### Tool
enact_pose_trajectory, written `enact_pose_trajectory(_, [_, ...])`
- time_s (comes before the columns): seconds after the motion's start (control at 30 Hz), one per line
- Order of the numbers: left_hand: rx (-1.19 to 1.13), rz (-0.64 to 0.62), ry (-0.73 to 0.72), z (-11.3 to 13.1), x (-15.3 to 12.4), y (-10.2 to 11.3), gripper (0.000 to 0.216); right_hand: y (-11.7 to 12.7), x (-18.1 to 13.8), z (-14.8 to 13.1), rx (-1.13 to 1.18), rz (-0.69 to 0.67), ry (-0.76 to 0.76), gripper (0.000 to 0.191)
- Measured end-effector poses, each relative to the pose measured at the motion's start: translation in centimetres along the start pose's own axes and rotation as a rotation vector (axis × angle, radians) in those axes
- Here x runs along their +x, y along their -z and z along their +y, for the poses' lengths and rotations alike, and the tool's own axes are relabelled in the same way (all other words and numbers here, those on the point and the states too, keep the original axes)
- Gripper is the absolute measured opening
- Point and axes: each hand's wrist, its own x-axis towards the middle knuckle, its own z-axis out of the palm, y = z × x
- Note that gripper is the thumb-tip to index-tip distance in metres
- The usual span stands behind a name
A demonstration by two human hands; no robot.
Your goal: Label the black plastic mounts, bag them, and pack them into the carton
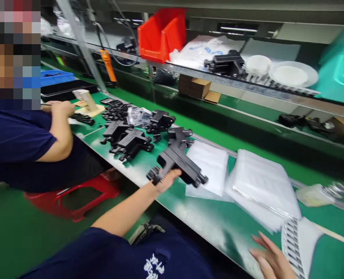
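Note:
A black plastic T-shaped part (180,161) is gripped from below by my left hand (167,181), above the front edge of the green bench. At the lower right, my right hand (272,257) is empty with its fingers apart, slightly blurred. It hovers beside a strip of labels (292,244) with dark printed marks. Stacks of clear plastic bags (260,182) and thinner sheets of bags (211,164) lie beyond the held part. More black plastic parts (131,141) like the held one stand on the bench to the left.
A co-worker (55,131) sits at the left by a red stool (73,197). A glass bottle (320,193) with a metal top stands at the right. The shelf above bears a red bin (162,37), white rolls (292,73) and another black part (226,64).

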Motion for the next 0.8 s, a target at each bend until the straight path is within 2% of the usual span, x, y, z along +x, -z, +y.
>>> enact_pose_trajectory(0.07, [0.037, -0.222, 0.117, -2.8, -2.0, -5.0, 0.06, -2.6, -0.3, -0.7, 0.353, -0.08, -0.195, 0.06])
enact_pose_trajectory(0.13, [0.11, -0.451, 0.205, -4.1, -3.6, -8.8, 0.059, -4.6, 0.3, -1.1, 0.7, -0.154, -0.337, 0.07])
enact_pose_trajectory(0.23, [0.222, -0.764, 0.259, -3.7, -4.4, -11.9, 0.055, -5.1, 1.7, -0.1, 0.913, -0.016, -0.427, 0.065])
enact_pose_trajectory(0.33, [0.122, -0.937, 0.372, -2.7, -3.8, -13.0, 0.052, -2.9, 1.2, 1.9, 0.839, 0.207, -0.387, 0.057])
enact_pose_trajectory(0.4, [0.054, -0.948, 0.473, -2.7, -3.5, -13.4, 0.053, -1.0, 0.0, 2.7, 0.634, 0.328, -0.256, 0.054])
enact_pose_trajectory(0.43, [0.085, -0.92, 0.477, -2.9, -3.4, -13.6, 0.055, -0.1, -0.6, 2.8, 0.492, 0.368, -0.173, 0.052])
enact_pose_trajectory(0.5, [0.254, -0.838, 0.386, -3.6, -3.7, -14.1, 0.058, 1.3, -1.6, 2.9, 0.216, 0.397, -0.023, 0.047])
enact_pose_trajectory(0.57, [0.409, -0.766, 0.255, -4.1, -4.3, -14.5, 0.063, 2.2, -2.0, 2.9, 0.08, 0.371, 0.033, 0.045])
enact_pose_trajectory(0.63, [0.5, -0.753, 0.155, -4.0, -4.9, -14.6, 0.069, 2.5, -2.0, 3.2, 0.131, 0.313, -0.051, 0.05])
enact_pose_trajectory(0.73, [0.635, -0.795, -0.006, -3.2, -5.3, -14.1, 0.073, 2.5, -1.4, 3.8, 0.341, 0.182, -0.223, 0.049])
enact_pose_trajectory(0.8, [0.679, -0.803, -0.04, -2.9, -5.3, -13.8, 0.074, 2.4, -1.1, 3.9, 0.353, 0.145, -0.193, 0.042])
